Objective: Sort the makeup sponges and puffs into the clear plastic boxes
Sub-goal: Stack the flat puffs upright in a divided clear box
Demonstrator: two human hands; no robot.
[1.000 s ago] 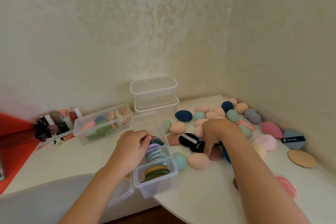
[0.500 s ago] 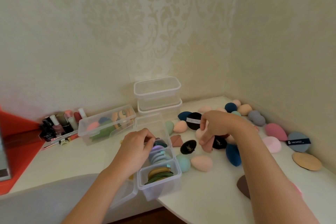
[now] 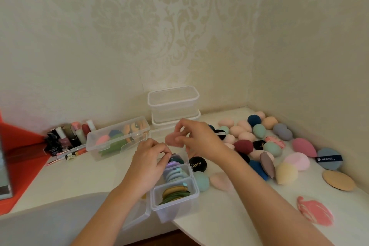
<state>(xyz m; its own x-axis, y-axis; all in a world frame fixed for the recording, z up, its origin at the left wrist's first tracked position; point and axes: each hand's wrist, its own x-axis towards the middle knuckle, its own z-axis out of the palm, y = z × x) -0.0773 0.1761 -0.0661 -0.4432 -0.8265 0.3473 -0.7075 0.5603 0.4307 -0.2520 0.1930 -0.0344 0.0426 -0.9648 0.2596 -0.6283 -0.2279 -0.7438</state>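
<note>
Nearest, at the edge of the white rounded table (image 3: 219, 227): narrow clear plastic divided box (image 3: 157, 203), its end overhanging slightly. Flat puffs stand on edge inside, grouped by colour: olive and mustard puffs (image 3: 175, 192) in the near cell, pale blue and lilac puffs (image 3: 175, 173) in the next, dark teal puffs (image 3: 176, 160) beyond. Judgement: stacking on edge packs more per cell.

Left hand (image 3: 151, 164) sits at the teal cell with fingers curled and tips on the puff edges. I cannot tell whether it pinches one or only parts them; probably it is opening a slot.

Right hand (image 3: 199, 138) is above the box's far end, thumb and fingers pinching a dusty-pink flat puff (image 3: 171, 140) clear of everything, apparently ready for insertion.

Just right of the box: black round puff with gold logo (image 3: 197, 164). Further right is the loose pile of egg-shaped sponges (image 3: 259, 136), unsorted.

Behind: long clear lidded box (image 3: 99, 146) part-filled with sponges, then two stacked empty clear tubs (image 3: 173, 104) against the wall.

Change: 1.0 s ago the right hand was down in the pile; 0.5 s ago it was lifting there with the pink puff. It has now moved left over the box. The left hand has stayed put.
</note>
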